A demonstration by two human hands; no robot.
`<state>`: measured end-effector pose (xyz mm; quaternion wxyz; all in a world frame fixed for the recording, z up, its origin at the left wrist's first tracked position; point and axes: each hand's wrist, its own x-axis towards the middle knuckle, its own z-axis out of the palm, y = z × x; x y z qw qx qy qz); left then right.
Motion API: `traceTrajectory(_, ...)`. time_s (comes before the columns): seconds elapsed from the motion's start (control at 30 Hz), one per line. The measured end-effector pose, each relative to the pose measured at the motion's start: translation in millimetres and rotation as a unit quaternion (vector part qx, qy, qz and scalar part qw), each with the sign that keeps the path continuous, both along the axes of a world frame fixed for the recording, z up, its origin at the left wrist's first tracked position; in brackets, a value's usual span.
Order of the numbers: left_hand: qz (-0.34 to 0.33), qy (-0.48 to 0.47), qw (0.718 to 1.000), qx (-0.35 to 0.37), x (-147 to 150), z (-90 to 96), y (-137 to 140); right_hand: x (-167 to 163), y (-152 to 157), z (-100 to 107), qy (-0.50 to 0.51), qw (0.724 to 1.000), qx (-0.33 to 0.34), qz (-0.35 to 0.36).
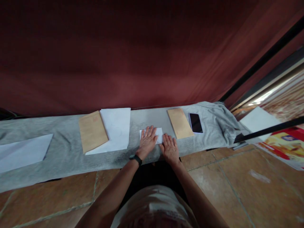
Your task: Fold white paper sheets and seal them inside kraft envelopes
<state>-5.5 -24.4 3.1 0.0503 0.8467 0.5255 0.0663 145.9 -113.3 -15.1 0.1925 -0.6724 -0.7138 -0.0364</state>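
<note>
A small folded white paper [159,132] lies on the grey cloth in front of me. My left hand [147,141], with a dark watch on its wrist, rests flat over the paper's left part, fingers stretched out. At the paper's right edge my right hand [170,148] lies flat, its fingers extended. Both palms face down, and part of the paper is hidden beneath them. Just to the right of my right hand is a brown envelope [180,123].
A phone [196,123] lies beyond that envelope. Left of my hands, a larger brown envelope [93,131] overlaps white sheets [118,126]. More white paper [23,152] is at far left. A dark red curtain [133,63] hangs behind the cloth-covered surface [68,161]; black bars [266,130] stand right.
</note>
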Motion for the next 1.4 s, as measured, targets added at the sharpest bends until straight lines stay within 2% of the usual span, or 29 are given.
traceTrajectory(0.63, 0.066, 0.0, 0.998, 0.019, -33, -1.2, -8, -1, -1, 1, 0.006, 1.0, 0.015, 0.0)
traceTrajectory(1.4, 0.086, -0.004, 0.996, 0.032, -41, 2.5, -14, -2, 0, -3, 0.014, 1.0, 0.026, -0.004)
